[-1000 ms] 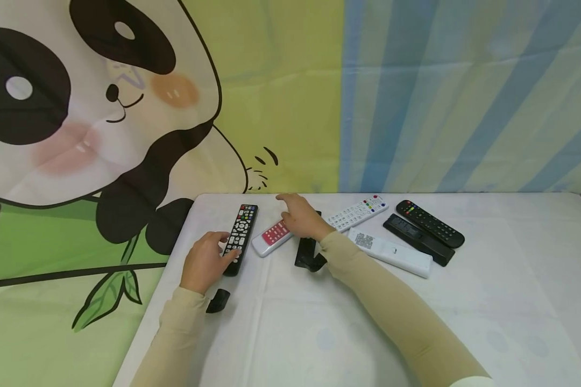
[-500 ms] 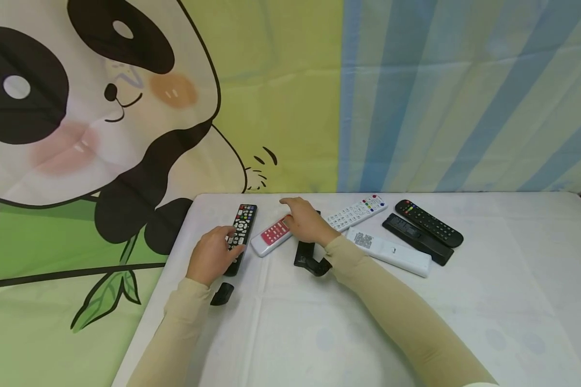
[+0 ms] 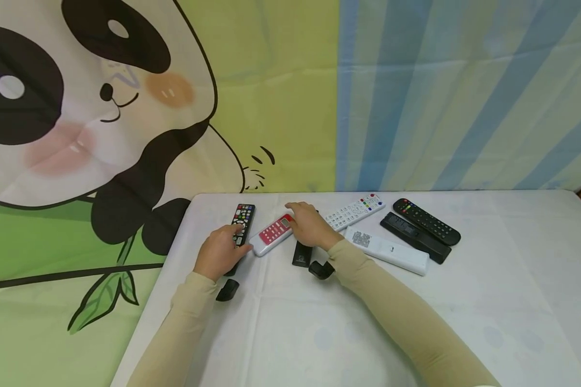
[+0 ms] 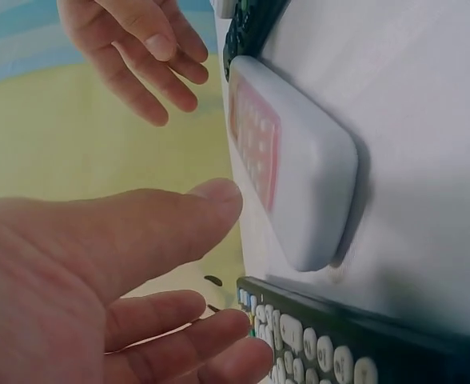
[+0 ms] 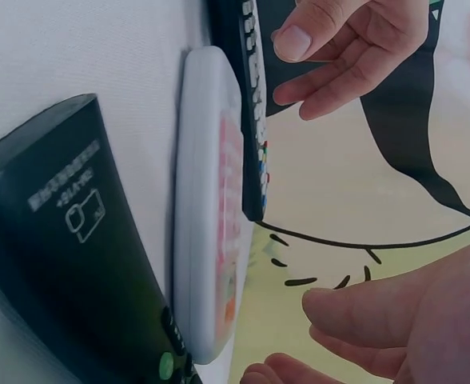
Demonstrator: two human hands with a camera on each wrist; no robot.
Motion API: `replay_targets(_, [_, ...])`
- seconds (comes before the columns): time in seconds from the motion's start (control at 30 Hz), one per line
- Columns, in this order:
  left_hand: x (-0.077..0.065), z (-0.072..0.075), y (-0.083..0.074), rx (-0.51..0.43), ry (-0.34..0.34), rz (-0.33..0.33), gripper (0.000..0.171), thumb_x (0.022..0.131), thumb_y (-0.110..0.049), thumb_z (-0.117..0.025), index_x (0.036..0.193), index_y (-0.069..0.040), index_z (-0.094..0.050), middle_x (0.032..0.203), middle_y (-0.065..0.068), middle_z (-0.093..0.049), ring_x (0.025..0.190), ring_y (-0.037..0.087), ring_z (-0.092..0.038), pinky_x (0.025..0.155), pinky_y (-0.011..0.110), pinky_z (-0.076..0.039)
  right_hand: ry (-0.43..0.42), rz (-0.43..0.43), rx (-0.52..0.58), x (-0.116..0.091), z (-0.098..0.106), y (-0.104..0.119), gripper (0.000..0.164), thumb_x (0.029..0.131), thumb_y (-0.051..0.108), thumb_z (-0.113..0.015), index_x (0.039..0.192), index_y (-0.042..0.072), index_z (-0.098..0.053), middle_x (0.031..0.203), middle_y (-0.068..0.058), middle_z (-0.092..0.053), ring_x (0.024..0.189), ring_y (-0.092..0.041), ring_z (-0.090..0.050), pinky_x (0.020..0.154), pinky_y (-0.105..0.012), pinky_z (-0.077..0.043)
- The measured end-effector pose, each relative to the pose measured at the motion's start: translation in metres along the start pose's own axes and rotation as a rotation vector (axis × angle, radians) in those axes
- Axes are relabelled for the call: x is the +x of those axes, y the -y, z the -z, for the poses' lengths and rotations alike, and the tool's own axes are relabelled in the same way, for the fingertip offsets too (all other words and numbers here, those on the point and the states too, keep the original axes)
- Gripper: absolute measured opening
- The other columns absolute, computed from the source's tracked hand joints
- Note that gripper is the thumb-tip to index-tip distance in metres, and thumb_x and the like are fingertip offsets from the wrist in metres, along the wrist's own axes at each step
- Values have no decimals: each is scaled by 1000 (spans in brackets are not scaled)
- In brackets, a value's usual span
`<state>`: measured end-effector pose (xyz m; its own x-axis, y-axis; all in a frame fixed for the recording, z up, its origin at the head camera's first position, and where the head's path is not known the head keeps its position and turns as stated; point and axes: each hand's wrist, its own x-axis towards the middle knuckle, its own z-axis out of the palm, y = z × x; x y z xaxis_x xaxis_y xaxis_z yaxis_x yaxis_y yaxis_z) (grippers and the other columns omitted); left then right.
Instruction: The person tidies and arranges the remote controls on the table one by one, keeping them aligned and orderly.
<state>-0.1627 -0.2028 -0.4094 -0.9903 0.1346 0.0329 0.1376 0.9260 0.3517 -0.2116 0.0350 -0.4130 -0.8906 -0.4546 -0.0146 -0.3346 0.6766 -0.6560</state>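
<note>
Left hand [image 3: 219, 251] and right hand [image 3: 313, 226], fingers relaxed, partly hide black remotes [image 3: 302, 255]; right wrist, unlike head, shows us a green button [image 5: 166, 366].

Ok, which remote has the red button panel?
The white remote between the left hand and the right hand. Only it has a red panel; the white remote with coloured buttons and the QR-code remote lack one; the others are black.

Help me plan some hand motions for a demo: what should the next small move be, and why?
Probably lower the right hand and pinch the remote with the red panel. It lies flat on the table, and the wrist views show that hand above it with a gap between.
</note>
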Motion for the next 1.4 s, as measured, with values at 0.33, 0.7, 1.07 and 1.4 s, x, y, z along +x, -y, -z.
replay_targets(0.33, [3, -7, -6, 7, 47, 29, 59, 85, -26, -82, 129, 7, -62, 123, 22, -67, 112, 37, -64, 93, 51, -52, 40, -51, -22, 2, -6, -5, 50, 102, 8, -53, 149, -4, -41, 145, -26, -48, 136, -40, -43, 115, -48, -34])
replay_targets(0.7, [3, -12, -10, 20, 82, 44, 62, 85, -26, -82, 132, 8, -60, 125, 24, -66, 112, 37, -65, 92, 51, -52, 64, -48, -64, 0, -8, -4, 52, 101, 9, -55, 146, -12, -41, 143, -31, -48, 137, -43, -42, 116, -48, -32])
replay_targets(1.07, [3, -17, -13, 10, 81, 9, 61, 82, -23, -85, 128, 8, -62, 119, 22, -68, 98, 30, -66, 85, 48, -55, 97, -86, -112, 2, -9, -4, 48, 103, 12, -53, 143, -12, -45, 141, -29, -51, 136, -44, -42, 116, -49, -32])
replay_targets(1.4, [4, -21, -14, 30, 98, -3, 65, 75, -18, -89, 128, 8, -62, 120, 21, -68, 100, 31, -66, 85, 47, -54, 106, -74, -172, 8, -11, -5, 29, 101, 13, -56, 119, -9, -61, 114, -22, -64, 122, -39, -53, 110, -48, -36])
